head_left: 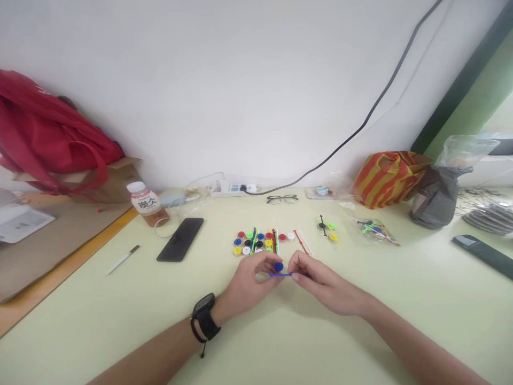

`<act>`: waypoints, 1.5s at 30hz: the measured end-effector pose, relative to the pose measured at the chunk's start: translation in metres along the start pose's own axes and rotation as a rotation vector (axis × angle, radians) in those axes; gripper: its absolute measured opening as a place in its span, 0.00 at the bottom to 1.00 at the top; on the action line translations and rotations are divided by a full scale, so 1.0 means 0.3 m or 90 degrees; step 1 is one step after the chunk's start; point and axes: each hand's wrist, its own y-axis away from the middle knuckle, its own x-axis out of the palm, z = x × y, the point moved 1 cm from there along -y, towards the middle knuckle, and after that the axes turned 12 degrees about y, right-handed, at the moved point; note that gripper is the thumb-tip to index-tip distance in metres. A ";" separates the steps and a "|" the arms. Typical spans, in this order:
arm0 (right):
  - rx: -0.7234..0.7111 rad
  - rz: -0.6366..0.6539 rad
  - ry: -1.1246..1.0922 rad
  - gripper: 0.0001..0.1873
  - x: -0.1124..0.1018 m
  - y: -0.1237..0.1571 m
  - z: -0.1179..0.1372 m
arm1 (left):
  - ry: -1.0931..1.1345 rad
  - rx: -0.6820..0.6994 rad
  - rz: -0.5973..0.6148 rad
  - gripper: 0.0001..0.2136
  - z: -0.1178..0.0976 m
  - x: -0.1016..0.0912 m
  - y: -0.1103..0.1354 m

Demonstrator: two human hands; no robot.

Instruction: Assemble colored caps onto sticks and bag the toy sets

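Nearest my camera, a black watch point(206, 316) sits on the left wrist, and just beyond it I have the left hand point(245, 283) with its grip closed on a small blue disc point(279, 266), the disc's round face turned up toward my view. My right hand point(331, 289) has its grip pinched on a thin blue stick point(280, 275), held over the table point(256, 342) and showing just below the disc from where I look. The stick's long axis runs left to right, nearly level, its visible end pointing at the left hand; whether that end touches the thumb I cannot tell, and my right fingers hide part of its length. Off to the left lie a pen point(122, 260) and a black phone point(180, 239). Just past the hands I see rows of coloured discs point(259, 244), some sticks lying among them, and beside these a red stick point(300, 242) slanting, its far end to the left. Farther right is a clear packet point(379, 232) of parts. Toward the back stand a bottle point(148, 204) and a striped bag point(390, 179), with glasses point(282, 199) between them, near the wall point(240, 96).
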 end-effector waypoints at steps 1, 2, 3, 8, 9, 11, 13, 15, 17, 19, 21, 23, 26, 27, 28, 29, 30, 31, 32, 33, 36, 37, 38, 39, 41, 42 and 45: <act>-0.013 -0.020 0.015 0.08 0.004 -0.004 -0.003 | -0.005 -0.002 0.002 0.12 -0.004 0.001 0.000; -0.025 -0.043 0.034 0.10 0.009 -0.008 -0.006 | -0.009 -0.004 0.008 0.11 -0.009 0.003 0.001; -0.034 -0.067 0.051 0.12 0.014 -0.012 -0.009 | -0.014 -0.006 0.017 0.11 -0.014 0.005 0.002; -0.071 -0.112 0.071 0.12 0.034 -0.018 -0.024 | -0.018 0.007 0.032 0.13 -0.036 0.014 0.004; -0.073 -0.109 0.076 0.12 0.036 -0.017 -0.028 | -0.014 0.007 0.032 0.13 -0.038 0.015 0.004; -0.073 -0.106 0.090 0.11 0.041 -0.017 -0.035 | -0.005 0.004 0.036 0.11 -0.039 0.016 0.003; -0.075 -0.107 0.099 0.10 0.044 -0.018 -0.042 | 0.004 0.002 0.040 0.10 -0.038 0.015 0.003; -0.077 -0.115 0.100 0.09 0.046 -0.020 -0.048 | 0.013 0.004 0.043 0.10 -0.037 0.015 0.004; -0.073 -0.134 0.091 0.07 0.048 -0.023 -0.051 | 0.020 0.013 0.049 0.10 -0.037 0.015 0.006; -0.067 -0.164 0.066 0.07 0.050 -0.023 -0.050 | 0.025 0.023 0.062 0.09 -0.039 0.019 0.010; -0.066 -0.188 0.033 0.10 0.050 -0.021 -0.046 | 0.032 0.027 0.069 0.08 -0.042 0.023 0.014; -0.064 -0.193 -0.012 0.15 0.050 -0.019 -0.041 | 0.048 0.035 0.054 0.07 -0.045 0.025 0.017; -0.033 -0.111 -0.120 0.20 0.055 -0.019 -0.034 | 0.059 0.067 -0.008 0.07 -0.043 0.018 0.019; -0.022 -0.059 -0.160 0.22 0.060 -0.021 -0.033 | 0.052 0.083 -0.034 0.07 -0.042 0.015 0.019; -0.013 -0.005 -0.197 0.25 0.067 -0.023 -0.033 | 0.043 0.096 -0.057 0.07 -0.040 0.011 0.019; -0.006 0.034 -0.224 0.27 0.072 -0.026 -0.034 | 0.032 0.105 -0.077 0.07 -0.038 0.008 0.019; -0.001 0.052 -0.237 0.28 0.077 -0.030 -0.037 | 0.024 0.112 -0.089 0.07 -0.036 0.006 0.019; 0.003 0.047 -0.236 0.28 0.079 -0.034 -0.041 | 0.018 0.116 -0.093 0.07 -0.035 0.004 0.019; 0.004 0.026 -0.223 0.27 0.078 -0.038 -0.046 | 0.011 0.119 -0.087 0.06 -0.034 0.004 0.019; 0.003 -0.004 -0.203 0.25 0.075 -0.041 -0.052 | 0.004 0.123 -0.079 0.06 -0.034 0.003 0.019; -0.010 -0.080 -0.144 0.21 0.054 -0.043 -0.065 | -0.050 0.145 -0.058 0.05 -0.036 0.002 0.020; -0.013 -0.095 -0.126 0.19 0.046 -0.042 -0.067 | -0.077 0.154 -0.056 0.05 -0.037 0.001 0.020; -0.015 -0.106 -0.106 0.18 0.039 -0.041 -0.066 | -0.104 0.163 -0.055 0.05 -0.038 0.000 0.020; -0.017 -0.113 -0.083 0.16 0.033 -0.039 -0.065 | -0.128 0.171 -0.053 0.04 -0.040 -0.002 0.020; -0.023 -0.121 -0.037 0.14 0.027 -0.035 -0.056 | -0.155 0.185 -0.047 0.04 -0.044 -0.007 0.020; -0.026 -0.124 -0.017 0.14 0.027 -0.033 -0.051 | -0.160 0.189 -0.045 0.04 -0.046 -0.009 0.020; -0.036 -0.126 0.020 0.12 0.031 -0.029 -0.038 | -0.166 0.178 -0.035 0.03 -0.053 -0.014 0.018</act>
